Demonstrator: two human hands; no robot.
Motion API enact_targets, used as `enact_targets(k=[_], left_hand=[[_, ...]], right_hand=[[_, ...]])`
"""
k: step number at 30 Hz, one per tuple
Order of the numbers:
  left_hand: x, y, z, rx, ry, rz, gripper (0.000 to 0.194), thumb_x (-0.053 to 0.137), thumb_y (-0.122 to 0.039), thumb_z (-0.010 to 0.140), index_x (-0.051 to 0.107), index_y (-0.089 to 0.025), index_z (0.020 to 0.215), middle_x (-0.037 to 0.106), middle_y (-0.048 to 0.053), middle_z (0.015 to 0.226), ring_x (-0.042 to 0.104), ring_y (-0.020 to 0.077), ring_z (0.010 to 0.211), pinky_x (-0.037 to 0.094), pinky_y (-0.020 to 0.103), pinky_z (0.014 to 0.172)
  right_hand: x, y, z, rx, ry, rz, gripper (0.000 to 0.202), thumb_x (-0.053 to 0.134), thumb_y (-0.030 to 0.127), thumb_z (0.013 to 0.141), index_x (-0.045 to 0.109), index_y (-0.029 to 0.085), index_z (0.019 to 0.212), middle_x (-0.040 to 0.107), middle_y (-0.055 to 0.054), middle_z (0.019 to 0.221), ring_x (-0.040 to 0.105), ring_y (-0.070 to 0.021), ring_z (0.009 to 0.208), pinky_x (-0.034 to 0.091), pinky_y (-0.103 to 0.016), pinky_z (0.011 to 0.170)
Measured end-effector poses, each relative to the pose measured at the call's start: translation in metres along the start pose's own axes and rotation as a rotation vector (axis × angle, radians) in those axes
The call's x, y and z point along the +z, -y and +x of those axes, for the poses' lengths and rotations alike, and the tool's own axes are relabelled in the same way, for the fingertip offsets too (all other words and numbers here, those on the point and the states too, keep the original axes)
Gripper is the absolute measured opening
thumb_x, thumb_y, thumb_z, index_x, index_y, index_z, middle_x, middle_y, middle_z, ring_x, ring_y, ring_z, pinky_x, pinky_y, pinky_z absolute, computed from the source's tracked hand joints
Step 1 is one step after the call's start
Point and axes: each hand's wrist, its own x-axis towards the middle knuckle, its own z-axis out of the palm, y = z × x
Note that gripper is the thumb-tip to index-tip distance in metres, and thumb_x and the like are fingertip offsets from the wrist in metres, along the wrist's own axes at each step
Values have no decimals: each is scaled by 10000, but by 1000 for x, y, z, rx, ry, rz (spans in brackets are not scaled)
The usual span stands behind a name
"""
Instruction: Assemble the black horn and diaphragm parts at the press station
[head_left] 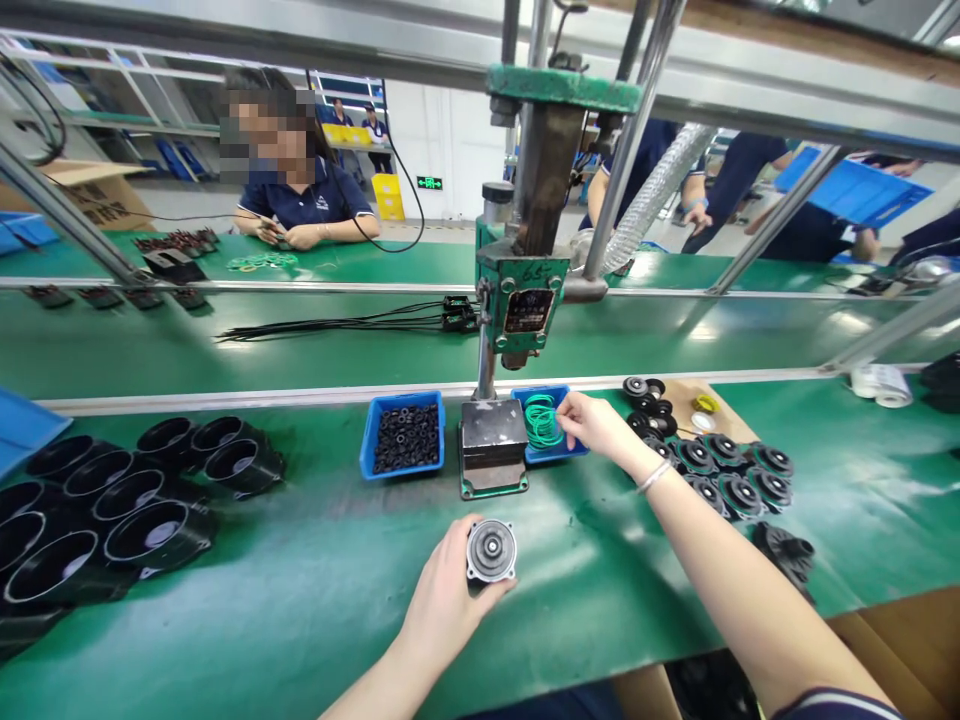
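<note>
Left hand (446, 580) gripping round housing (492, 550) before press base (493, 435), presumably rigid, best held by its sides; right hand (598, 425) narrowed at green rings (540, 420) in blue bin (547, 456), likely light, pliable; hold unclear

Green sign (430, 183), silvery duct (660, 205), possibly a paper roll (879, 385)

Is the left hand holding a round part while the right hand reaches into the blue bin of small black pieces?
Not quite: the head view shows the right hand reaching into the blue bin of green rings. The left hand is indeed holding a round part.
</note>
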Motion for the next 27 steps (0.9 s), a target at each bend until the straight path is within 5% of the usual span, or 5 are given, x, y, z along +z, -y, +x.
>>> enact_targets(k=[13, 16, 19, 22, 27], left_hand=[[-5, 1, -2, 17, 11, -82, 762, 818, -305, 700, 400, -222, 1332, 584, 139, 1315, 602, 319, 1207, 505, 505, 1016], [-19, -2, -2, 128, -43, -188, 813, 778, -343, 759, 327, -220, 1424, 469, 172, 1446, 493, 318, 1333, 462, 498, 1076], [-35, -7, 2, 222, -102, -199, 449, 648, -248, 884, 479, -245, 1300, 569, 119, 1357, 524, 262, 1310, 465, 451, 1079], [-45, -10, 10, 294, -49, -171, 111, 579, -174, 931, 619, -235, 1014, 710, 48, 1052, 644, 211, 1151, 530, 364, 989], [-51, -5, 17, 325, 12, -144, 78, 568, -208, 949, 644, -217, 939, 717, 50, 968, 691, 198, 1050, 576, 322, 894]], right_hand=[[-15, 24, -25, -96, -339, 142, 110, 588, 276, 875, 608, 180, 825, 662, -42, 808, 611, -153, 723, 475, -261, 678], [-3, 54, -56, -380, -240, 223, 100, 571, 266, 925, 609, 198, 863, 642, -38, 853, 603, -150, 799, 485, -256, 730], [21, 75, -80, -574, -33, 236, 114, 507, 223, 970, 603, 193, 917, 622, -46, 871, 585, -149, 810, 491, -257, 732], [39, 79, -86, -570, 90, 223, 112, 498, 215, 977, 596, 184, 934, 611, -50, 894, 570, -147, 796, 488, -260, 719], [42, 69, -84, -490, 215, 306, 62, 536, 203, 943, 587, 198, 978, 595, -38, 947, 577, -133, 806, 492, -248, 733]])
